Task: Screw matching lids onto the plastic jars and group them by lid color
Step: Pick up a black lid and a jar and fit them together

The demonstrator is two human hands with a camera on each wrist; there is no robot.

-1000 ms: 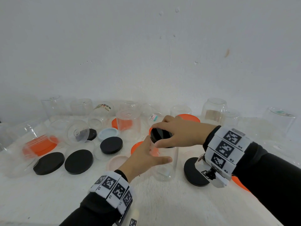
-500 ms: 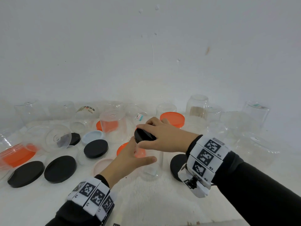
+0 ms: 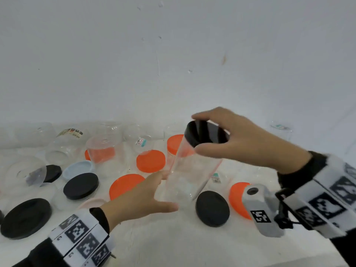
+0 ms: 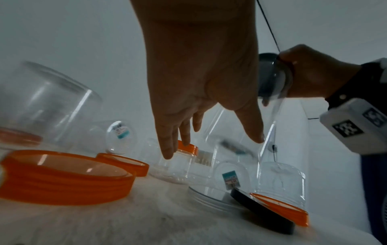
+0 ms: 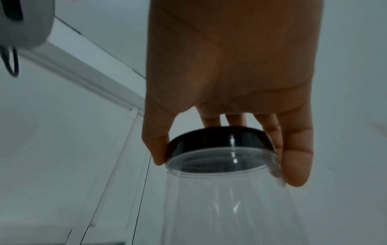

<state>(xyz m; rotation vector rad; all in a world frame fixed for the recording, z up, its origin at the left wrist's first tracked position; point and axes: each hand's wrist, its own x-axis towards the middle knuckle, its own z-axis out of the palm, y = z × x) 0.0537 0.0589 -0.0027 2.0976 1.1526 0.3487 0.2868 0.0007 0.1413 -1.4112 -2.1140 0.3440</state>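
Gripping a black lid by its rim, the right hand holds a tall clear jar tilted and lifted off the white table, lid seated on its mouth. The left hand waits beside the jar's lower half, fingers straight and spread, grasping nothing. Loose orange lids and more black lids lie around the jar.

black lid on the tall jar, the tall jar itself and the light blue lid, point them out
black lid [image 3: 205,134], head view, dark top face
tall jar [image 3: 189,176], head view, clear side wall
light blue lid [image 3: 77,169], head view, its top
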